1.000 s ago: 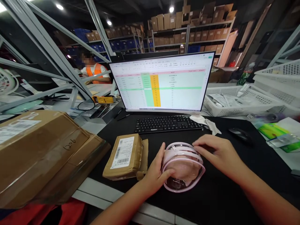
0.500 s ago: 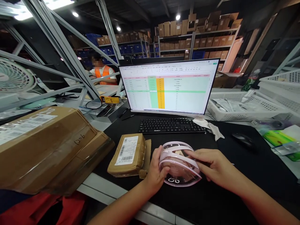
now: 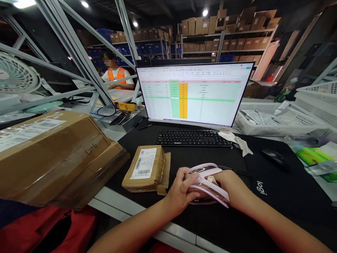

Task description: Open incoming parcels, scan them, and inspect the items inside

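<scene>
A small clear pouch with pale pink trim (image 3: 214, 188) is held over the black desk mat, its mouth parted. On its left side, my left hand (image 3: 181, 189) is closed, with thumb and fingers pinching the pink edge. My right hand (image 3: 233, 186) grips the other side; its fingertips are hidden behind the trim and partly inside the mouth. Something small and beige (image 3: 211, 179) shows in the opening, too little of it to name. To the left of the pouch lies a small cardboard box (image 3: 143, 168) with a white barcode label.
A keyboard (image 3: 193, 138) and monitor (image 3: 195, 95) stand behind. A larger taped carton (image 3: 52, 158) fills the left. On the right are a mouse (image 3: 275, 157), crumpled tissue (image 3: 237, 142) and a white basket (image 3: 279, 124) of packets. A co-worker (image 3: 118, 77) in an orange vest sits beyond the metal frame.
The pouch has tilted and its mouth has spread wider. My left fingers have moved over onto the trim, and my right hand has moved in closer around its right side.
</scene>
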Demonstrator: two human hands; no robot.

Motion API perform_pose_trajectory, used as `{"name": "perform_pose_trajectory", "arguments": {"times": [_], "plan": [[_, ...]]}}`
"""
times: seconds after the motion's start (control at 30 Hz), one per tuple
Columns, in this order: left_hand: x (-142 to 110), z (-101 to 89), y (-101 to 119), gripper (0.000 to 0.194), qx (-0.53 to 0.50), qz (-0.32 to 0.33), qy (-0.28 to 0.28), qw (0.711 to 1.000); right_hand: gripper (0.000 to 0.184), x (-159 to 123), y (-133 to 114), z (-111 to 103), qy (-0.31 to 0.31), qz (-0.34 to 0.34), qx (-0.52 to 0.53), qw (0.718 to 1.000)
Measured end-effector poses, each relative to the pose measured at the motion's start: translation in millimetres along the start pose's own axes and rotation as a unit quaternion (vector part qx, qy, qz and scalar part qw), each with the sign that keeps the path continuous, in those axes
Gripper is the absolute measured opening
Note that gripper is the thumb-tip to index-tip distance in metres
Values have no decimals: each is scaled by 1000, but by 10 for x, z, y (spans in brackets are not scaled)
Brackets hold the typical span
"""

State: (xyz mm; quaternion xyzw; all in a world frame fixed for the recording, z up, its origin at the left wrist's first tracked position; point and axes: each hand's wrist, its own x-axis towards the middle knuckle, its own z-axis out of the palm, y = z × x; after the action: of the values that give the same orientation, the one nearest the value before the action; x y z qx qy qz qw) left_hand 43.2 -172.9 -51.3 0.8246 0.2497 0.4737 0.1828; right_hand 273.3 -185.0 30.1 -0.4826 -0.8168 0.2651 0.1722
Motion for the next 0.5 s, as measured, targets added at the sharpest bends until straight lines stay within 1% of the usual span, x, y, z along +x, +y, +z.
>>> {"name": "perform_pose_trajectory", "arguments": {"times": [0.07, 0.1, 0.13, 0.17, 0.2, 0.27, 0.3, 0.33, 0.37, 0.4, 0.47, 0.5], "plan": [[26, -31, 14, 54, -30, -52, 1, 998, 32, 24, 57, -24, 15, -54, 62, 996], [46, -48, 26, 53, -47, -92, 8, 995, 35, 22, 90, -64, 40, -71, 96, 992], [69, -65, 40, 52, -66, -138, 19, 988, 38, 14, 126, -118, 74, -73, 127, 986], [95, -81, 54, 53, -86, -182, 34, 979, 39, 2, 165, -181, 119, -55, 155, 979], [121, -94, 66, 54, -106, -220, 51, 968, 38, -9, 206, -245, 177, -25, 184, 967], [162, -107, 67, 58, -145, -279, 66, 947, 35, -15, 290, -359, 302, 37, 246, 920], [174, -104, 53, 59, -161, -297, 58, 939, 38, -7, 329, -403, 349, 60, 274, 894], [177, -95, 27, 60, -171, -308, 38, 935, 45, 8, 362, -437, 377, 78, 295, 875], [171, -79, -8, 62, -174, -310, 11, 935, 54, 28, 389, -461, 384, 87, 311, 865], [159, -61, -51, 63, -172, -308, -18, 936, 60, 48, 407, -475, 372, 89, 324, 865], [123, -27, -137, 69, -152, -309, -59, 937, 62, 81, 418, -478, 337, 80, 337, 875], [107, -19, -171, 73, -132, -316, -61, 938, 60, 91, 411, -468, 324, 72, 341, 880]]}}
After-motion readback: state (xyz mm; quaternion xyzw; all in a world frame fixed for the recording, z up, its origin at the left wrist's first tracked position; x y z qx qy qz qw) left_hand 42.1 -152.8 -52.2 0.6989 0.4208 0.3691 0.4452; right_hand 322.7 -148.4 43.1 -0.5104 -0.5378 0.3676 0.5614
